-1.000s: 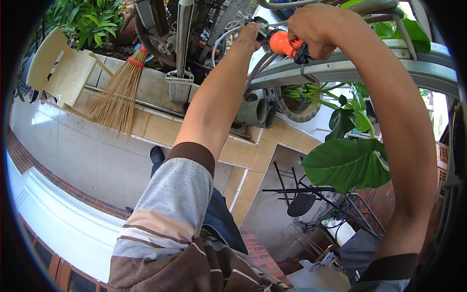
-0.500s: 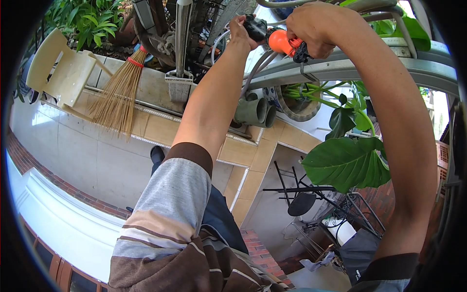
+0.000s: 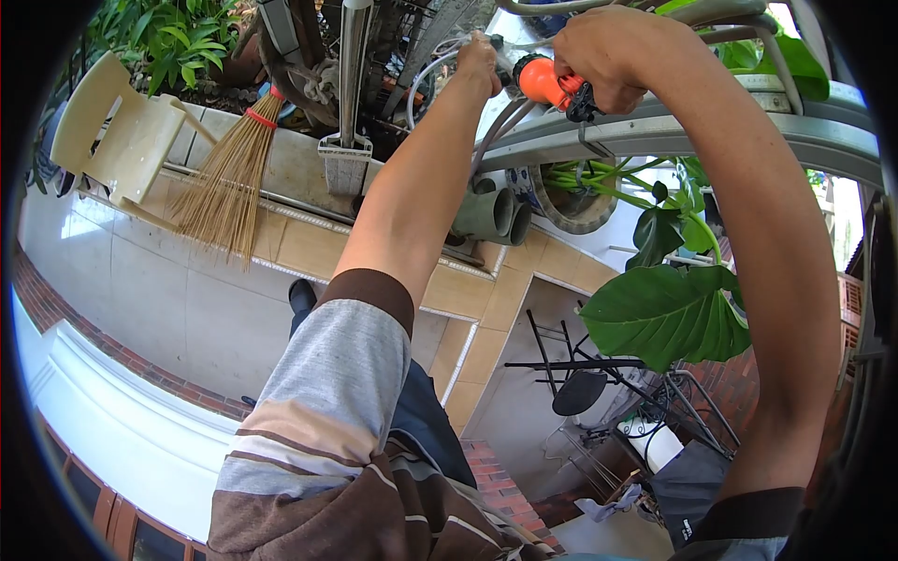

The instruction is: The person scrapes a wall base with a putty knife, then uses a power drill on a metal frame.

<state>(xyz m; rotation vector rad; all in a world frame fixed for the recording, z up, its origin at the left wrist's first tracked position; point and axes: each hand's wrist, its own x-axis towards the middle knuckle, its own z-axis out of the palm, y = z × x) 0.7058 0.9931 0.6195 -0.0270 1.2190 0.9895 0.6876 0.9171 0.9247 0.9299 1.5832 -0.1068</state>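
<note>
Up at the top of the head view, my right hand (image 3: 603,61) is closed around an orange rounded tool (image 3: 538,79) with black parts. Its exact kind does not show. To its left, my left hand (image 3: 479,65) is closed at the tool's front end. A dark piece (image 3: 496,42) shows just past those fingers, mostly hidden by the hand. Both arms are stretched out above a curved metal rail (image 3: 655,131).
A potted plant (image 3: 664,318) with large leaves hangs below the rail, beside grey-green pipes (image 3: 491,213). Leftward are a stick broom (image 3: 229,178), a cream plastic chair (image 3: 131,131) and a metal post (image 3: 351,84). Black folding furniture (image 3: 580,393) stands lower right.
My left hand has turned and shifted slightly right and down, so the black piece it showed is now mostly hidden. My right hand and the orange tool have barely moved.
</note>
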